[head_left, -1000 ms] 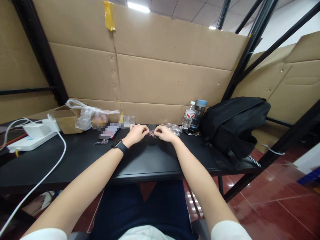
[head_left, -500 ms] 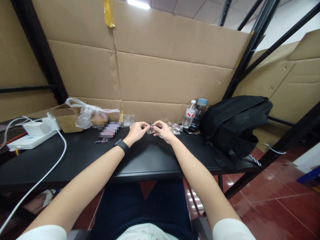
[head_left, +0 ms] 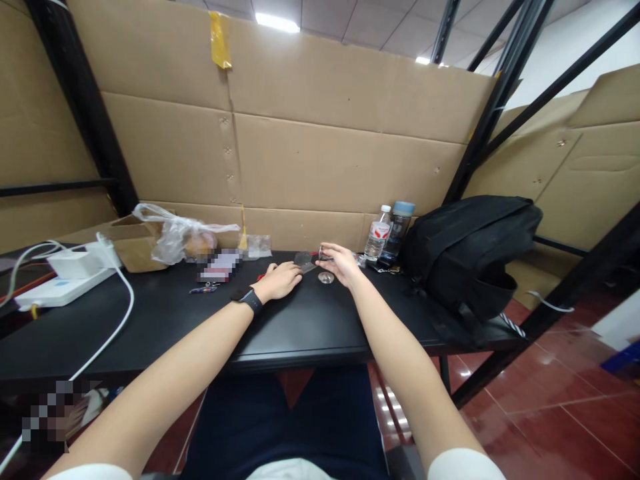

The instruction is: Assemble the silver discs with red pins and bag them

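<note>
Head view: black table [head_left: 150, 320], cardboard wall [head_left: 325, 167].

A small clear plastic bag [head_left: 304, 261] lies flat on the black desk, partly under fingertips. Just right of it sits a small round silvery piece [head_left: 326, 277].

no legible text anywhere, water bottle [head_left: 379, 233] label red and white, lettering too small to read

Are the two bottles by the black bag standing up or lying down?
Standing up. The clear water bottle and darker blue-capped bottle both rest on their bases on the black table, caps pointing upward, beside the backpack.
</note>
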